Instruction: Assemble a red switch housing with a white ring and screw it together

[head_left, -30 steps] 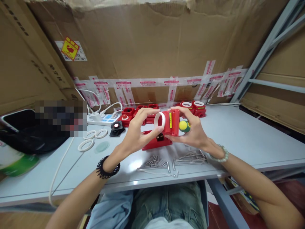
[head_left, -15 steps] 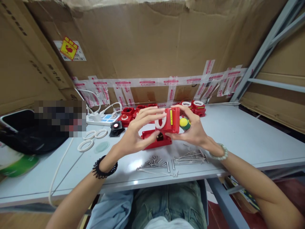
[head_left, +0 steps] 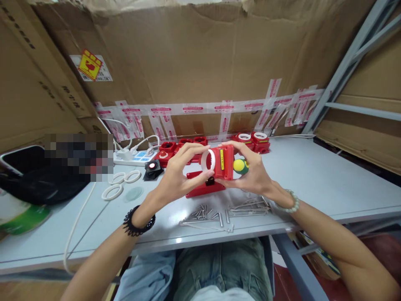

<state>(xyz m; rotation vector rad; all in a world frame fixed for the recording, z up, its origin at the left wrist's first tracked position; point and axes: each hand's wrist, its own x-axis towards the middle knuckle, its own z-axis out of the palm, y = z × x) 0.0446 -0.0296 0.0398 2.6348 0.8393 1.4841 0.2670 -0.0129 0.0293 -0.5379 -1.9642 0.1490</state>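
Above the table, a red box-like housing (head_left: 227, 162) with a yellow label is held tilted on its side. My right hand (head_left: 255, 171) is closed on its right end. With fingers and thumb, my left hand (head_left: 178, 173) grips the white ring (head_left: 204, 160) at the housing's left face. A yellow and green rounded handle (head_left: 240, 166) shows between my right hand and the housing; whether the hand holds it cannot be made out. Below both hands lies another red housing part (head_left: 200, 191) with a black piece in it, partly covered by my left hand.
Several red housings (head_left: 261, 144) line the back. Loose white rings (head_left: 112, 192), a clear disc (head_left: 134, 193) and a black button part (head_left: 153, 168) lie left. Metal screws (head_left: 203, 212) and rods (head_left: 250, 207) lie in front. A power strip (head_left: 134, 158) with cables stands behind.
The held housing has moved slightly down and left and turned a little, so the ring's opening shows more. Both hands keep their grip.
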